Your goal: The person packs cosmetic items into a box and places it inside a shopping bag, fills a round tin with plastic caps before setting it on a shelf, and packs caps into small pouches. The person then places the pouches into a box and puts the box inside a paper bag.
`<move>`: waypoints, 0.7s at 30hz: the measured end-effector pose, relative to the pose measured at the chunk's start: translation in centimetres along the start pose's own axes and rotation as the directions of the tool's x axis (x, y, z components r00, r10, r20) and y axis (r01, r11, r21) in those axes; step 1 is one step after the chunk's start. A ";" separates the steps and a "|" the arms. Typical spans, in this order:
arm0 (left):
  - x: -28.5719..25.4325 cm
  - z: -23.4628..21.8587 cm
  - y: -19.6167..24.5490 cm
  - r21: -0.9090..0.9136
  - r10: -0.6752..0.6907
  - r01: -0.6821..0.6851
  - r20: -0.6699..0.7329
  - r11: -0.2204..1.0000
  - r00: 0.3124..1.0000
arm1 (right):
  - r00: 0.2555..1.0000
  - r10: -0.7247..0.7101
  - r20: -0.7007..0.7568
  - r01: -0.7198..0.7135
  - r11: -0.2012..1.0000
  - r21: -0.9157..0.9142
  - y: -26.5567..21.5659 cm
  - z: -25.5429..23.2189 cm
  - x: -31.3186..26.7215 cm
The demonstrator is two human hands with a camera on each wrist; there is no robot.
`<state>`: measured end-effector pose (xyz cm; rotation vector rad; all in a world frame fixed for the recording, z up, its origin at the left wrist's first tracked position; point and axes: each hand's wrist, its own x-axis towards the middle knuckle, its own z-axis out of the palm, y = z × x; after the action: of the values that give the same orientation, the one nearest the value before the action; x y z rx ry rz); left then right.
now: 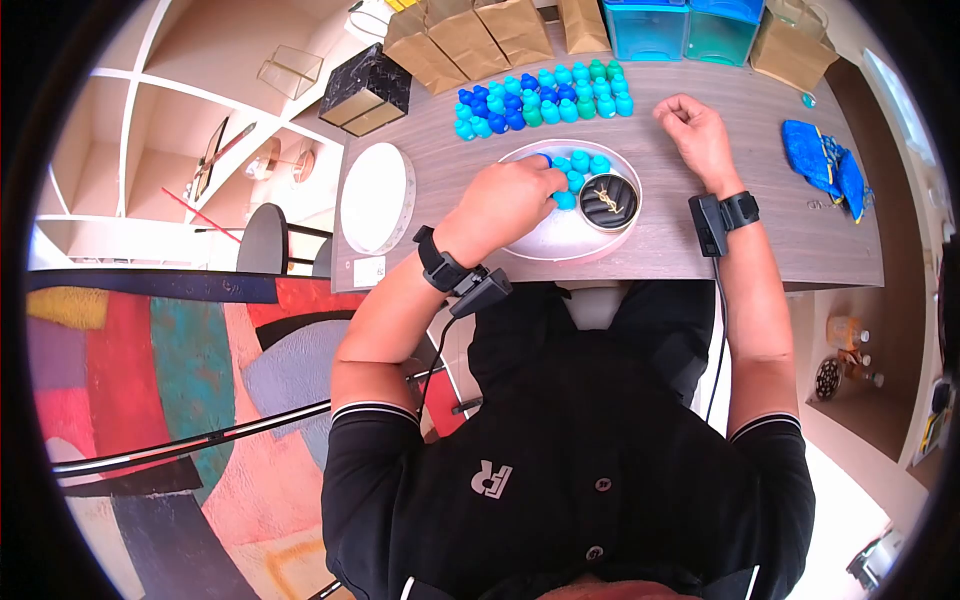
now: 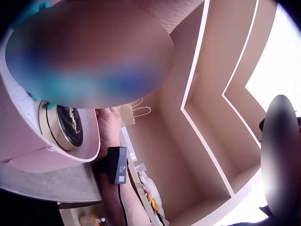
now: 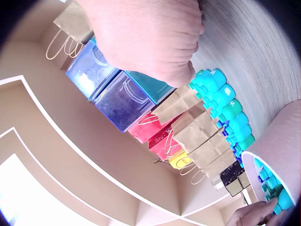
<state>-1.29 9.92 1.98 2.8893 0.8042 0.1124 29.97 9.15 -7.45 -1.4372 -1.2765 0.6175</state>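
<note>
In the head view my left hand (image 1: 508, 205) reaches over the rim of a round pale pink box (image 1: 530, 243). Its curled fingers are at a small teal bottle (image 1: 564, 201), and the right wrist view shows the fingertips on a teal bottle (image 3: 284, 201). Several more small blue and teal bottles (image 1: 580, 161) lie in the box, beside a round black tin with a gold emblem (image 1: 608, 202). My right hand (image 1: 697, 140) hovers over the table right of the box, loosely curled, holding nothing. A blurred patch hides the left fingers in the left wrist view.
Rows of small bottles (image 1: 545, 100) stand behind the box. A round white lid (image 1: 377, 198) lies at the left. Paper bags (image 1: 425, 50), a black box (image 1: 366, 92) and blue bins (image 1: 648, 32) line the back. A blue pouch (image 1: 822, 165) lies at the right.
</note>
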 end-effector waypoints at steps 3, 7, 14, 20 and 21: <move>0.0 0.4 0.0 0.006 -0.016 0.016 -0.020 1.000 1.000 | 1.000 0.028 0.007 -0.028 0.999 -0.020 -0.1 -0.1 -0.1; -0.5 0.4 -0.2 -0.043 -0.005 0.001 -0.090 0.999 0.996 | 1.000 0.013 0.002 -0.013 1.000 -0.007 -0.2 -0.1 -0.1; -0.9 -4.3 -4.8 -0.141 -0.230 0.192 -0.347 0.971 0.909 | 1.000 0.018 0.014 -0.019 0.999 0.039 0.2 0.1 0.0; -1.4 -2.7 -13.5 -0.097 -0.392 0.380 -0.293 0.920 0.872 | 0.999 0.042 0.028 -0.043 0.998 0.055 -0.1 0.0 0.0; -1.3 -2.0 -14.0 -0.098 -0.399 0.387 -0.251 0.917 0.882 | 0.999 0.038 0.027 -0.039 0.998 0.057 -0.1 -0.1 0.0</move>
<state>-9.74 21.30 1.73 2.6333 1.3977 0.4741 30.01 9.15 -7.35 -1.4133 -1.2434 0.6955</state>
